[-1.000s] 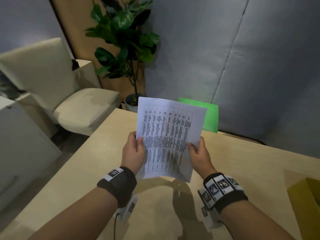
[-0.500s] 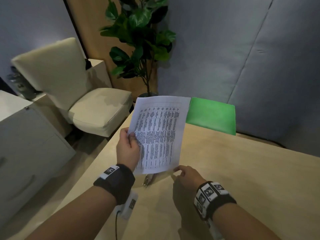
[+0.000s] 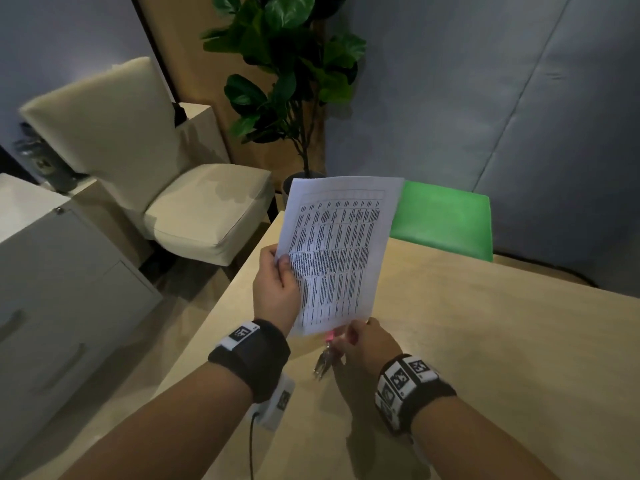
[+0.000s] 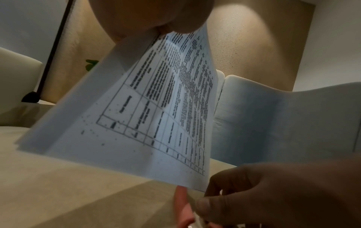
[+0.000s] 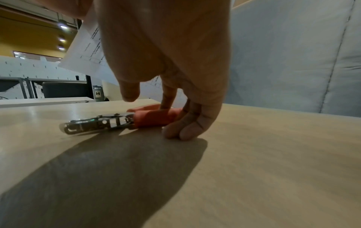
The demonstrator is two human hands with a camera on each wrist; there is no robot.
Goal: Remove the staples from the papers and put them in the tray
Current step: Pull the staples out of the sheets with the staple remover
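My left hand (image 3: 277, 282) pinches the left edge of the stapled papers (image 3: 336, 258), a printed table on white sheets held upright above the table's near-left corner. The same papers (image 4: 146, 115) fill the left wrist view; no staple can be made out. Below their bottom edge, a staple remover (image 3: 325, 358) with a pink handle and metal jaws lies flat on the table. My right hand (image 3: 360, 344) reaches down onto it. In the right wrist view its fingertips (image 5: 175, 132) touch the handle end of the remover (image 5: 101, 123), while the thumb hangs clear above it. No tray is in view.
The light wooden table (image 3: 485, 341) stretches away to the right. A green chair (image 3: 446, 220) stands at its far edge. To the left, past the table's edge, are a cream armchair (image 3: 194, 209), a potted plant (image 3: 294, 81) and a white cabinet (image 3: 52, 271).
My right hand let go of the papers, dropped to the table and slid onto the staple remover. The left hand now holds the papers alone, shifted slightly left.
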